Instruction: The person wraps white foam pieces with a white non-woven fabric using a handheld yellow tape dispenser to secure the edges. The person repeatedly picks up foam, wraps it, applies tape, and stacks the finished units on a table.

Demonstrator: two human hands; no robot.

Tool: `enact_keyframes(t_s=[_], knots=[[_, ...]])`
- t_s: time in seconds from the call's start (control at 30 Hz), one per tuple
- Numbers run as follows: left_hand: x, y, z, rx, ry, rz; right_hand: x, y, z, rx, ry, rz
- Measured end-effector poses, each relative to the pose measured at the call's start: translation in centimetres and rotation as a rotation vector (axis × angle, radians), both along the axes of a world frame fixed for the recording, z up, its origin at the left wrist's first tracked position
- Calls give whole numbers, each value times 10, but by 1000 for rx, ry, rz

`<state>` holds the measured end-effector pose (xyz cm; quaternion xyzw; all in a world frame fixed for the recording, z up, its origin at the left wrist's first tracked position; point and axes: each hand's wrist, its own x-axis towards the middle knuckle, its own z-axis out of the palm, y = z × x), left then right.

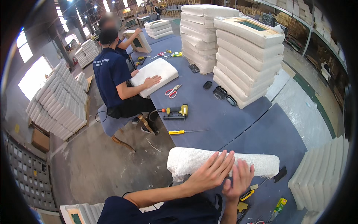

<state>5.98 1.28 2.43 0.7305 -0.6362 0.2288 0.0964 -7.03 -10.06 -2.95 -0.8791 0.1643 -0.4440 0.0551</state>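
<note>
A white fabric-covered cushion [190,160] lies on its edge on the blue table [238,127] right in front of me. My left hand [212,171] rests flat against its near side, fingers spread. Just to the right, my right hand [238,180] presses the same side with open fingers. Neither hand grips anything.
A yellow-handled screwdriver [182,131], a yellow staple gun [175,111] and red-handled scissors [172,91] lie farther up the table. Tall stacks of white cushions [246,56] stand behind. A seated person [115,78] in dark blue presses another cushion [154,72]. More cushion stacks stand at left [59,100] and right [320,175].
</note>
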Motion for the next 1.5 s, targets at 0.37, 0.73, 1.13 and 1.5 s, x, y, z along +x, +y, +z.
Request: enact_keyframes(t_s=[0.37, 0.73, 1.13, 1.5], knots=[[-19, 9, -9, -35, 18, 16, -11, -15, -32, -70, -64, -85], [-23, 11, -7, -40, -32, 25, -33, -43, -40, -105, -79, -128], [-30, 13, -15, -61, -31, 15, -61, -76, -35, -52, -90, -273], [-25, 13, -15, -49, -108, 21, -68, -98, -6, 541, -262, -275]])
